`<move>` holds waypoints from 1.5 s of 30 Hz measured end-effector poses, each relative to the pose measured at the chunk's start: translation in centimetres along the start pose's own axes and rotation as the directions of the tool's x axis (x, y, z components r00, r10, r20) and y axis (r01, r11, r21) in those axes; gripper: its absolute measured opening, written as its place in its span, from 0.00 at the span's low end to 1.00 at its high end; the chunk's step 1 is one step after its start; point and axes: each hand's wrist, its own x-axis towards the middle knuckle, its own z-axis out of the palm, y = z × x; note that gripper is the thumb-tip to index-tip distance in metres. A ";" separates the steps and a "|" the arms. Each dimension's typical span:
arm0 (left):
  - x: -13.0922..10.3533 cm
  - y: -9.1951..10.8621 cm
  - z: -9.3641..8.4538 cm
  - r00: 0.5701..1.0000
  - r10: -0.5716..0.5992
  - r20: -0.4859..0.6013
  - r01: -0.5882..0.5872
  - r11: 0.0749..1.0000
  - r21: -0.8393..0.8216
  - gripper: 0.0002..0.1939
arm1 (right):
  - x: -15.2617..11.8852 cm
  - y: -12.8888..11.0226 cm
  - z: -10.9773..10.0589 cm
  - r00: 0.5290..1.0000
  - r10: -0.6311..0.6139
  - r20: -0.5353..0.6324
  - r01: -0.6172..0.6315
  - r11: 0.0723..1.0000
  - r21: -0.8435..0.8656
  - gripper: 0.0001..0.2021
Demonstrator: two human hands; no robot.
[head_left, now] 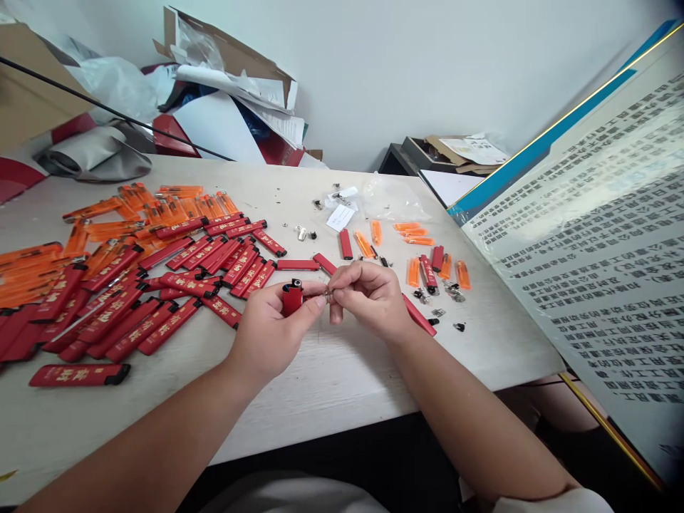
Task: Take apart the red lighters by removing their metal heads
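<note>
My left hand (pixel 272 324) is closed around a red lighter (pixel 292 299). The lighter stands upright, its metal top end showing above the fingers. My right hand (pixel 371 296) pinches a tiny metal part (pixel 328 293), too small to name, between thumb and forefinger. The tips of my left thumb and forefinger meet the right fingertips at that part. Just behind my hands, a red lighter (pixel 297 265) lies flat on the table. Another red lighter (pixel 420 315) lies beside my right wrist, partly hidden by it.
Many red lighters (pixel 249 267) and orange lighters (pixel 110 228) are heaped on the table's left. Orange lighter bodies (pixel 413 272) and small metal parts (pixel 454 291) lie scattered right. A clear plastic bag (pixel 392 196) rests at the back. A large printed board (pixel 588 214) leans along the right edge.
</note>
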 end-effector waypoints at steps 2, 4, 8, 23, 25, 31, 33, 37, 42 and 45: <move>0.1 -0.2 -0.1 0.999 0.044 0.029 -0.044 0.999 -0.005 0.07 | 0.0 0.0 0.0 1.000 0.010 0.003 -0.010 1.000 -0.001 0.07; 0.1 -0.3 -0.2 0.996 0.080 0.043 -0.081 0.996 0.023 0.07 | 0.0 0.0 0.1 1.000 0.023 0.000 -0.023 1.000 -0.015 0.06; 0.0 -0.3 -0.2 0.995 0.080 0.055 -0.084 0.993 0.083 0.08 | 0.0 -0.3 0.3 0.999 0.026 -0.028 -0.027 0.999 -0.044 0.06; 0.5 -0.8 0.2 0.999 -0.049 0.022 0.051 0.994 -0.092 0.08 | 0.0 -0.5 0.6 0.989 0.148 -0.019 -0.149 0.988 -0.045 0.05; 0.6 -0.5 0.5 0.997 -0.075 0.024 0.078 0.987 -0.144 0.06 | 0.0 -0.5 0.7 0.985 0.172 -0.033 -0.173 0.984 -0.036 0.04; 0.5 0.4 0.9 0.978 -0.210 0.020 0.207 0.936 -0.285 0.05 | 0.1 0.2 0.9 0.977 0.197 -0.080 -0.191 0.979 0.078 0.06; 0.5 0.5 0.8 0.975 -0.221 0.031 0.220 0.926 -0.306 0.05 | 0.1 0.4 1.0 0.972 0.219 -0.085 -0.206 0.969 0.139 0.07; 0.5 0.3 0.7 0.982 -0.189 -0.009 0.179 0.942 -0.283 0.05 | 0.1 0.4 1.3 0.954 0.293 -0.054 -0.279 0.942 0.186 0.06; 0.6 0.1 0.6 0.989 -0.148 -0.012 0.140 0.957 -0.252 0.06 | 0.0 0.0 1.6 0.940 0.334 -0.077 -0.323 0.939 0.120 0.06; 0.7 0.4 0.7 0.987 -0.162 -0.011 0.153 0.951 -0.268 0.06 | 0.0 -0.2 1.7 0.951 0.302 -0.072 -0.295 0.951 0.087 0.06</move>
